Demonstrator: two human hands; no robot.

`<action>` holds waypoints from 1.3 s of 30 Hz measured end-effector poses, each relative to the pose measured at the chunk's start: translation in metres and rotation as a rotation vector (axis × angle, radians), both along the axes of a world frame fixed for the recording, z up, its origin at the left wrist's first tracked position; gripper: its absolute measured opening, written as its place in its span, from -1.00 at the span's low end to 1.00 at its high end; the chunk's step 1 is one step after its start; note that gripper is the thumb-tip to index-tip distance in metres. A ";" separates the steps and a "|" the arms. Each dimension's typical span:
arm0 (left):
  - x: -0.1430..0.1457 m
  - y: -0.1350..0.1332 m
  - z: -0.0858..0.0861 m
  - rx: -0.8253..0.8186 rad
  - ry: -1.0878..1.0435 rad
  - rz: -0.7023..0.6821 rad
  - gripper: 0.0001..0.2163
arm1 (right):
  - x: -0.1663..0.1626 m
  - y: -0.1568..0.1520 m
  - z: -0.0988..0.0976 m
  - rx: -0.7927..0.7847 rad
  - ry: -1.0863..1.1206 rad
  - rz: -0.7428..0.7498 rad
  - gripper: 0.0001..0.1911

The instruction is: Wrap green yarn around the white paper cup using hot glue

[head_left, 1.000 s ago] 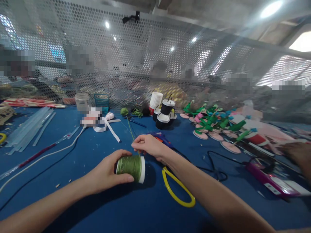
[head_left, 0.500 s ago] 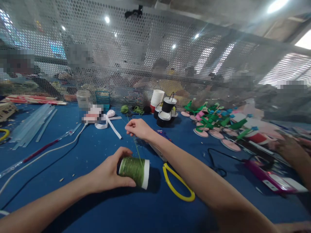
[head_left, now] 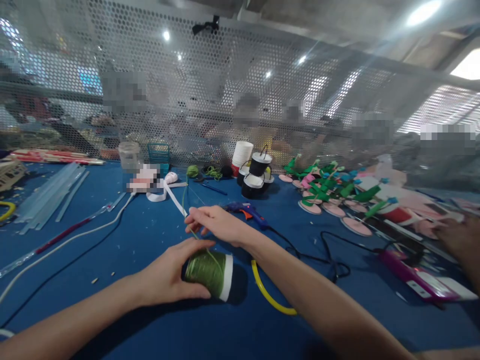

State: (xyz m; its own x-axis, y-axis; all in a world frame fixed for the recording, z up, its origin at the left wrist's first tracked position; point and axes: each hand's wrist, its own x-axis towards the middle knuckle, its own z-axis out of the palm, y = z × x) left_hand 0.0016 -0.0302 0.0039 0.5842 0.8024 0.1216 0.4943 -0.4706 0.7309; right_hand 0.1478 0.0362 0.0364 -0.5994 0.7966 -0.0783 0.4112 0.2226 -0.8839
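A white-rimmed paper cup [head_left: 228, 278], wound in green yarn, lies on its side on the blue table. My left hand [head_left: 178, 272] grips it around its closed end, thumb below and fingers above. Just above the cup, my right hand [head_left: 213, 223] pinches the loose green yarn strand [head_left: 214, 257]. That strand runs from the cup up through my fingers towards a green yarn ball [head_left: 192, 171] at the back. Below my right forearm, yellow-handled scissors [head_left: 270, 296] are partly covered.
A blue glue gun [head_left: 249, 211] lies behind my right wrist, its black cable running right to a purple power strip [head_left: 416, 277]. Black-wrapped cups [head_left: 253, 185] stand at the back. Pink discs with green pieces [head_left: 333, 192] crowd the right, near another person's hand [head_left: 459, 240]. Glue sticks [head_left: 52, 195] lie left.
My right hand has come down and closer to the cup, bringing the yarn lower. The glue gun now shows behind it. My left hand stays on the cup, which has shifted slightly.
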 end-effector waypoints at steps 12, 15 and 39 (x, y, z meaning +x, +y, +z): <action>-0.003 0.003 0.000 0.043 0.080 0.141 -0.54 | 0.102 0.049 -0.015 0.301 -0.501 -0.567 -0.79; -0.003 0.004 0.001 0.059 0.093 0.170 -0.56 | 0.112 0.051 -0.028 0.243 -0.591 -0.566 -0.71; -0.017 0.015 -0.003 0.186 0.030 0.178 -0.55 | 0.094 -0.047 0.008 0.192 0.023 -0.395 -0.86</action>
State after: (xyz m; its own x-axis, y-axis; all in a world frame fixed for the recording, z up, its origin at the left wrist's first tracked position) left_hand -0.0157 -0.0152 0.0005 0.4414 0.8583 0.2616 0.6014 -0.4994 0.6236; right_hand 0.2417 -0.0109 0.0443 -0.2459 0.9638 0.1031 0.4781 0.2131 -0.8521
